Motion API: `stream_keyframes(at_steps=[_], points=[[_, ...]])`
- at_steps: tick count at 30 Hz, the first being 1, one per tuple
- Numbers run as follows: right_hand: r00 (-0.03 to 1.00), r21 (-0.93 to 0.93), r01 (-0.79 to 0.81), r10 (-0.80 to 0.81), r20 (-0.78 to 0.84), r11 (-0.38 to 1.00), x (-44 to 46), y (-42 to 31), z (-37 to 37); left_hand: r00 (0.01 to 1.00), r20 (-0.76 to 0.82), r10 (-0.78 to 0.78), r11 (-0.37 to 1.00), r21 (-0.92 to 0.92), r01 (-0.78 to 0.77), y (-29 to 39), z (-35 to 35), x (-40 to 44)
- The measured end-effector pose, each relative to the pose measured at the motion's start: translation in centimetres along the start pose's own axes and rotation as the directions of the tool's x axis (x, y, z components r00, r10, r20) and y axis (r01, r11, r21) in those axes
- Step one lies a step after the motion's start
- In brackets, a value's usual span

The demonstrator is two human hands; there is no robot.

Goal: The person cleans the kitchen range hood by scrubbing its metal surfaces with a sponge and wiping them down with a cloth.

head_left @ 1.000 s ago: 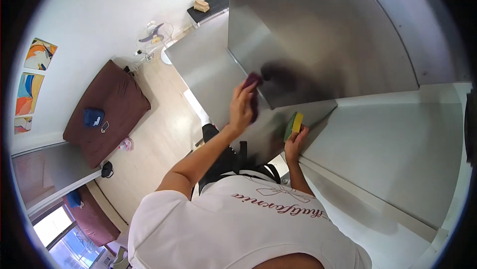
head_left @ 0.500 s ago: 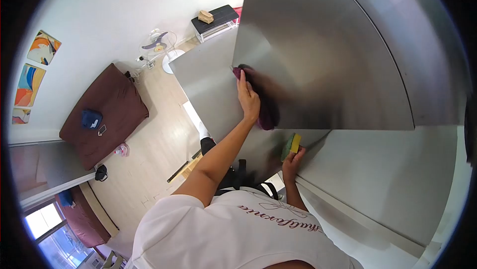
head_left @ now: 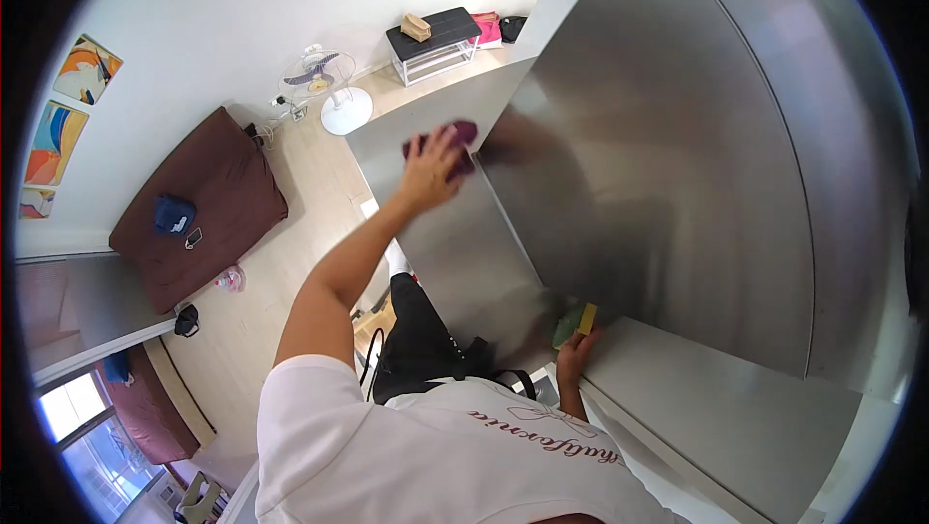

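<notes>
Ahead and to my left I see the pale floor (head_left: 290, 268); on it stands a white fan (head_left: 341, 103), and a pink-and-white bundle (head_left: 230, 279) lies near the brown sofa (head_left: 221, 171); on that sofa I see a dark blue cloth item (head_left: 174, 215) with a phone (head_left: 194, 239) just beside it; farther off, a white-framed black tabletop (head_left: 449, 29) bears a brown paper bag (head_left: 416, 28).

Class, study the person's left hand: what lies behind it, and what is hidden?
Behind the left hand is a purple cloth, partly showing, and beyond it a grey metal panel. The hand covers some of the cloth; the panel directly behind both cannot be seen.
</notes>
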State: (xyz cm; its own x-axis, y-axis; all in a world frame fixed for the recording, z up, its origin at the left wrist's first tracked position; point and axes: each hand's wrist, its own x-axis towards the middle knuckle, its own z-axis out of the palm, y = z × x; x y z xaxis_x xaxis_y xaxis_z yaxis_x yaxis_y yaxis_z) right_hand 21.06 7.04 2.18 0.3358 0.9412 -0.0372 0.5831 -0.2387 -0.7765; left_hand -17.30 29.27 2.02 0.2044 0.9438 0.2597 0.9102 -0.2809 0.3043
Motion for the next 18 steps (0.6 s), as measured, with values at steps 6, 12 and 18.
stream_keyframes(at_steps=[6,12,18], points=[[1.000,-0.016,0.021,-0.021,0.010,1.000,0.0,-0.5,-0.5,0.870,-0.217,-0.443,0.882,0.066,0.466,-8.6,-0.4,2.1],[0.997,-0.103,0.006,0.002,0.075,0.995,0.3,-0.2,-0.8,0.776,-0.414,-0.476,0.863,-0.048,0.503,1.3,0.0,-6.5],[0.996,0.042,0.067,-0.069,0.058,0.997,0.2,-1.5,-0.2,0.980,-0.127,-0.154,0.781,-0.623,0.042,16.8,4.7,-13.3]])
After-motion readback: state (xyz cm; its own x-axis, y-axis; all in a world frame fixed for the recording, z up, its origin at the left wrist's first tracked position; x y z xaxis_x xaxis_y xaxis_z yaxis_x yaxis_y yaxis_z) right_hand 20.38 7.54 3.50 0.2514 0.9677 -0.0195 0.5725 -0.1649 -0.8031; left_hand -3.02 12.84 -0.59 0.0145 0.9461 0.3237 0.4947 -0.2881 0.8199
